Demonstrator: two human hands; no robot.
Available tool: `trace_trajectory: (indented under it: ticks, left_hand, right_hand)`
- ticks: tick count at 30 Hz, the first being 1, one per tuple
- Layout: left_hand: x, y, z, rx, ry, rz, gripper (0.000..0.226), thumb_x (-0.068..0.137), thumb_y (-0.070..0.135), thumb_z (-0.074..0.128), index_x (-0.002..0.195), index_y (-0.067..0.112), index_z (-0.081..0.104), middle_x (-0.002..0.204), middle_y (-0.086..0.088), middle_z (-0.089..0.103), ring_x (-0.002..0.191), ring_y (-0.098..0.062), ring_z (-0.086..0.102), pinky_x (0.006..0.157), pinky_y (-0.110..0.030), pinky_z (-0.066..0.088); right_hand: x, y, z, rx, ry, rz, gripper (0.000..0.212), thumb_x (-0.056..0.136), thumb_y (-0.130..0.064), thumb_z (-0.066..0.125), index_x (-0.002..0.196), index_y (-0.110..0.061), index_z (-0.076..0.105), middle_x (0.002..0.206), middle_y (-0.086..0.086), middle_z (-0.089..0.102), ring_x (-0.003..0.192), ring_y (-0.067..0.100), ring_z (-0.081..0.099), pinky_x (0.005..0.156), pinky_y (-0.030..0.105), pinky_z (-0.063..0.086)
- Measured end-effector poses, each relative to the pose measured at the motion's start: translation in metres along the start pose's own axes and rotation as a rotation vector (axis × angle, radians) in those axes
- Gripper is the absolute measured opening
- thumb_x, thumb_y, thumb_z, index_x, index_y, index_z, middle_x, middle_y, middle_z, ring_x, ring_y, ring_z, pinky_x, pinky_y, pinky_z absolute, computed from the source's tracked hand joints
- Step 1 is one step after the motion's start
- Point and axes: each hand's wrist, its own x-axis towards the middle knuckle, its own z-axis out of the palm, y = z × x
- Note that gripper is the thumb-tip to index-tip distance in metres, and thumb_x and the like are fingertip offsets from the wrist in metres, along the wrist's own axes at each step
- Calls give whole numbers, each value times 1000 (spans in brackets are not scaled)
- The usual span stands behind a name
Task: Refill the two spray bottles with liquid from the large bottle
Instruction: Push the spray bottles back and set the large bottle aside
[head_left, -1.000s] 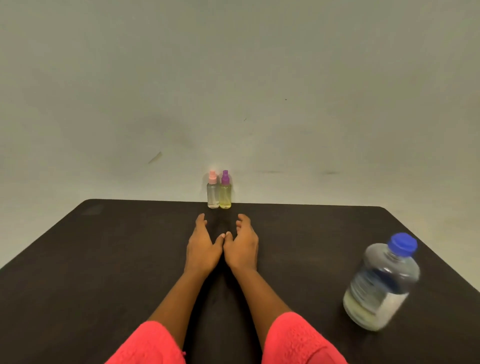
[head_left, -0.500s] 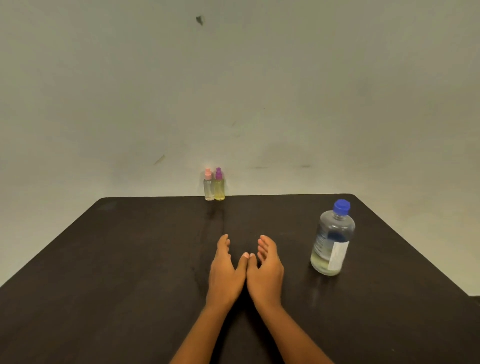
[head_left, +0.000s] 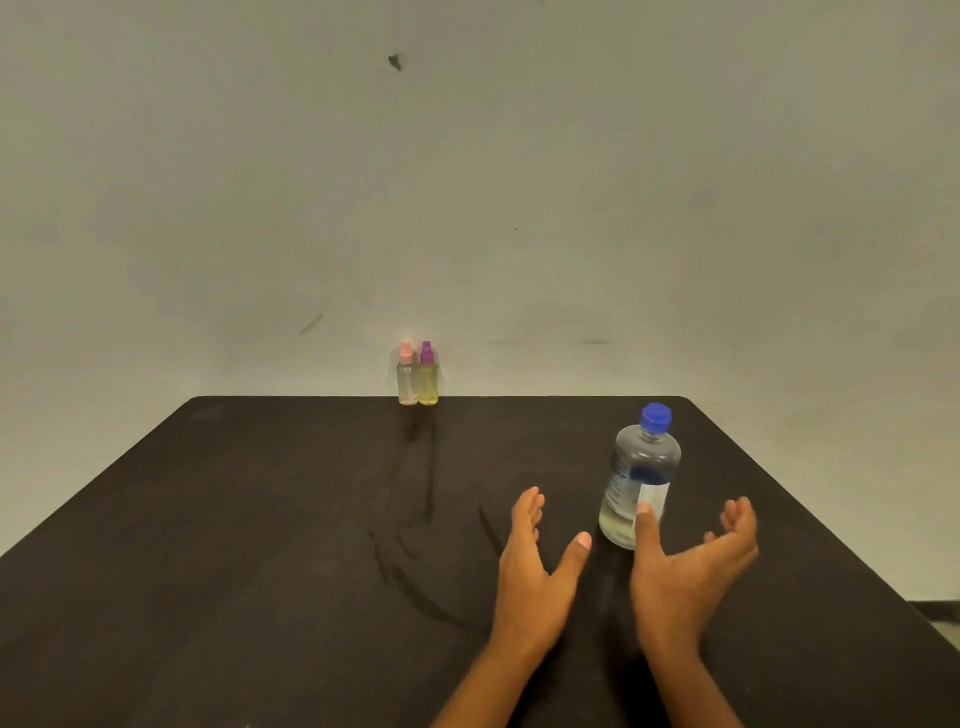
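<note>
Two hands just parted: left hand (head_left: 530, 566) and right hand (head_left: 685, 569) open toward the one-o'clock large bottle (head_left: 641, 478). Pickup looks next.

I can't read the blurred label on the large clear plastic bottle with the blue cap (head_left: 644, 467); the thumb of the right hand (head_left: 691, 566) hides the label's lower corner. Both forearms are cut off by the bottom edge.

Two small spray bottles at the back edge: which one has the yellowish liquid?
The purple-capped spray bottle, right of the pair; the pink-capped spray bottle beside it holds near-clear liquid.
</note>
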Motion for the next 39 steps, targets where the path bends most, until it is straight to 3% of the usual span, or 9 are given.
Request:
trace_trajectory:
  ticks: [7, 15, 18, 21, 24, 27, 32, 36, 39]
  left_hand:
    - [9, -4, 2, -5, -23, -25, 63, 87, 21, 65, 139, 30, 30, 143, 11, 39, 131, -1, 35, 106, -17, 28]
    - [28, -4, -2, 9, -72, -11, 64, 87, 25, 65, 140, 32, 31, 137, 14, 38, 130, 0, 34, 104, -15, 27]
    - [33, -4, -7, 9, -98, -10, 63, 87, 28, 64, 140, 33, 32, 137, 19, 39, 128, 0, 37, 106, -19, 32]
    - [35, -3, -19, 30, -112, 23, 57, 85, 27, 65, 136, 31, 40, 126, 18, 56, 113, 4, 55, 97, -21, 45]
    - [42, -5, -37, 70, -84, 53, 53, 86, 27, 66, 133, 32, 42, 117, 17, 62, 105, 5, 59, 90, -18, 48]
    - [53, -8, -51, 124, -75, 73, 47, 86, 28, 66, 126, 38, 43, 115, 17, 63, 104, 4, 60, 90, -19, 48]
    - [72, -26, -56, 169, -60, 24, 57, 90, 39, 58, 140, 31, 33, 124, 13, 59, 112, 1, 57, 96, -23, 48]
    - [84, -33, -52, 233, 36, -1, 34, 95, 35, 50, 125, 25, 36, 113, 13, 59, 95, 2, 60, 78, -10, 48]
    - [98, -35, -50, 241, 80, 8, 32, 96, 33, 49, 124, 24, 37, 107, 15, 57, 90, 6, 58, 73, -5, 45]
  right_hand:
    - [13, 19, 8, 19, -327, 121, 103, 76, -22, 79, 152, -24, 9, 153, 3, 34, 138, 23, 36, 110, 42, 32]
    - [12, 18, 15, -61, -415, 82, 90, 75, -23, 80, 148, -19, 28, 143, 6, 44, 130, 24, 45, 103, 40, 40]
    - [2, 19, 22, -59, -536, 47, 69, 72, -28, 81, 133, -24, 48, 126, -2, 51, 113, 17, 56, 90, 33, 49]
    - [-12, 13, 33, -8, -665, 31, 58, 73, -26, 81, 122, -33, 50, 118, -13, 52, 101, 2, 59, 77, 16, 48]
    - [-20, 8, 48, -9, -744, -16, 56, 77, -27, 78, 125, -32, 50, 116, -14, 51, 99, -4, 57, 69, 8, 45]
    - [-20, 8, 64, -16, -778, -52, 56, 78, -30, 76, 128, -28, 50, 118, -10, 54, 102, -1, 57, 71, 11, 46]
    - [-16, 14, 90, -7, -753, -44, 59, 78, -33, 75, 130, -29, 49, 117, -11, 62, 104, 2, 61, 81, 17, 52]
    - [-10, 20, 110, -47, -746, -29, 69, 74, -51, 71, 134, -29, 44, 120, -7, 62, 109, 9, 60, 90, 34, 54]
    - [-5, 22, 125, -62, -750, -41, 65, 78, -47, 71, 134, -25, 45, 121, -6, 61, 110, 10, 59, 91, 33, 54]
